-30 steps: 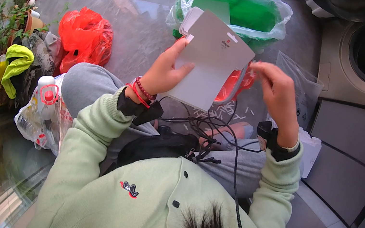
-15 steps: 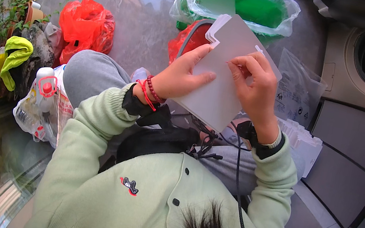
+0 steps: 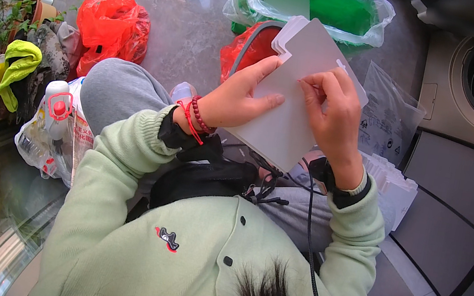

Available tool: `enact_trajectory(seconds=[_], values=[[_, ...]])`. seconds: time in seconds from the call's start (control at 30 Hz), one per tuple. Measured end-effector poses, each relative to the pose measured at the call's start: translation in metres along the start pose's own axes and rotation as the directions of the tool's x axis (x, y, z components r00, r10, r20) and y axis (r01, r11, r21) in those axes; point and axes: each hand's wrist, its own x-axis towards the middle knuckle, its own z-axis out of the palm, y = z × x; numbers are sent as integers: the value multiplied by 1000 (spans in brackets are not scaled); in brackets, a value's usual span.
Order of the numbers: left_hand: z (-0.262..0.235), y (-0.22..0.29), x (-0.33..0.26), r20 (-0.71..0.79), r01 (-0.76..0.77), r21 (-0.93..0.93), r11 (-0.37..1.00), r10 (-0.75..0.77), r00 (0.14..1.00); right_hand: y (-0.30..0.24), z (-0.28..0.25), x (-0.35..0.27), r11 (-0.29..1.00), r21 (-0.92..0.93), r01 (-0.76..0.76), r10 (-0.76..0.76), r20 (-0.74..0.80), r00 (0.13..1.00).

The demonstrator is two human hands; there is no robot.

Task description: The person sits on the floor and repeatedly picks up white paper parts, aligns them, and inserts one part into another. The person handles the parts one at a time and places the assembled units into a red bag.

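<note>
Glossy grey flooring (image 3: 188, 31) surrounds us, a green bin (image 3: 350, 17) beyond our stack of white die-cut cards (image 3: 286, 122).
We hold the stack above our legs (image 3: 120, 92): our left hand (image 3: 239, 94) clamps its left edge, thumb across the top card (image 3: 292, 112). Our right hand (image 3: 339, 110) has thumb and forefinger nearly meeting at that card's face; whether they pinch anything, we cannot tell. We seem to be working at the top card, so the next move likely calls for a steady left grip.

Smooth matt card sheets (image 3: 288, 119); at nine o'clock from them, a crinkled, glossy plastic bag (image 3: 110, 30); at twelve, shiny plastic liner (image 3: 242, 0); at seven, matt knitted sweater (image 3: 180, 271).
</note>
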Motion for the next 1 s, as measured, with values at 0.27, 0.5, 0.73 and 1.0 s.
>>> enact_trajectory(seconds=[0.27,0.5,0.73,1.0], values=[[3,-3,-1,-27,-50,134,990,54,998,-3,8,-3,984,-145,103,-112,-54,992],[-1,-11,1,-39,46,-60,997,-48,998,-3,-3,-4,991,93,-99,107,-85,991],[2,-4,0,-17,43,-108,993,-45,999,-5,-6,-2,989,90,-115,123,-88,988],[3,2,0,16,64,-90,994,-63,998,-5,-8,0,989,85,-118,127,-107,986]])
